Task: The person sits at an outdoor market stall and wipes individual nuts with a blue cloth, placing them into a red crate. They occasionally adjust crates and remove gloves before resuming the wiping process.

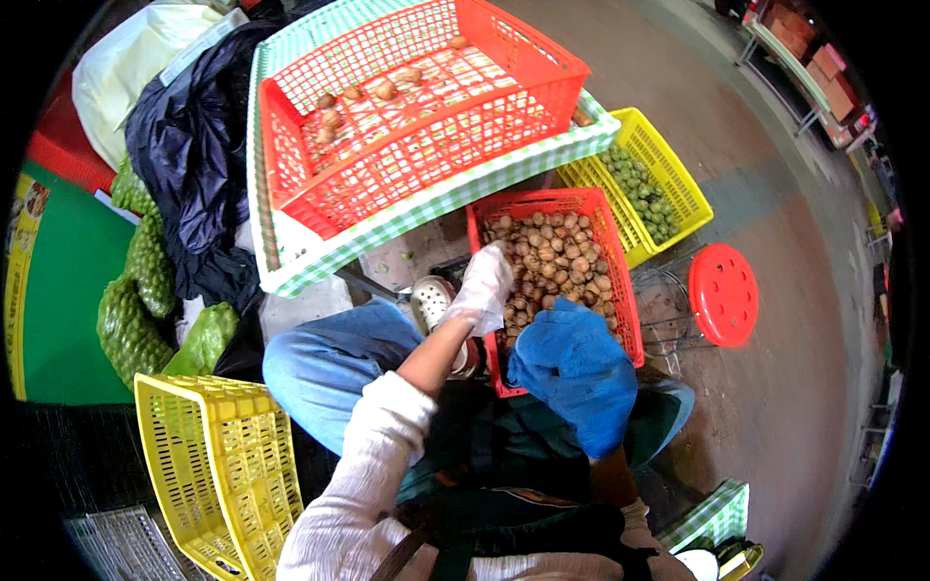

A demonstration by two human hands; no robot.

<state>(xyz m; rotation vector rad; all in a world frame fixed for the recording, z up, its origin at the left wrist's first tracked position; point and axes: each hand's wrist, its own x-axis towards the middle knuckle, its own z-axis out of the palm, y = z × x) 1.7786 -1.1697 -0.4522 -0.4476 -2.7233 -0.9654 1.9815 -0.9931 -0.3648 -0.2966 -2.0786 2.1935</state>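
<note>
A red plastic crate (635, 334) between my knees holds a heap of brown walnuts (567, 254). My left hand (484, 283), in a thin whitish plastic glove, reaches over the crate's left side, its fingertips at the walnuts. The loose glove hides how its fingers are set. My right hand (576, 373), in a thick blue glove, hangs over the near right part of the heap. Its fingers look curled in, and whatever they hold is hidden under the glove.
Ahead, a larger red crate (436, 126) with a few walnuts stands on a green-checked table (281, 276). A yellow crate (693, 198) of green fruit and a red stool (724, 295) are right. An upright yellow crate (223, 465) and bumpy green gourds (136, 324) are left.
</note>
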